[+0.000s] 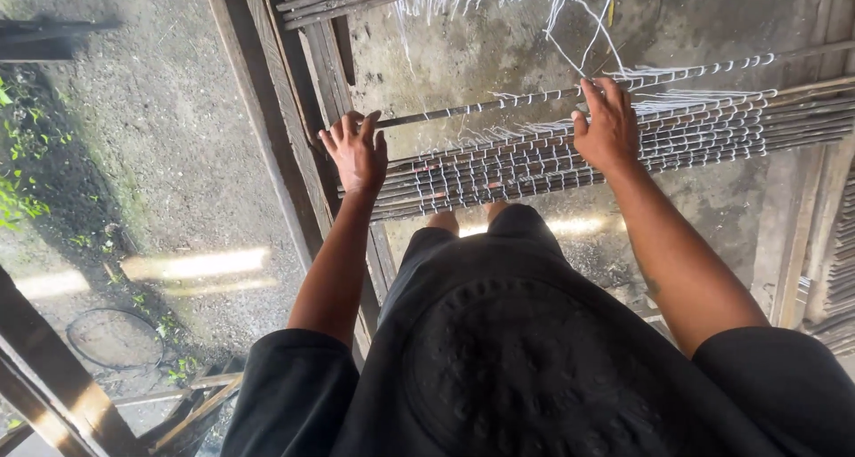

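Evidently the weaving is mid-row: both hands rest on a loose slat (499,107) lying just beyond the tied mat (588,159) on the frame (276,110). Left hand (356,154) spreads open-fingered over the slat's near end; right hand (607,127) curls over it among the white strings (704,68), though whether it pinches one I cannot tell. Seating this slat against the mat looks like the step in hand; tying it would call for even string tension.
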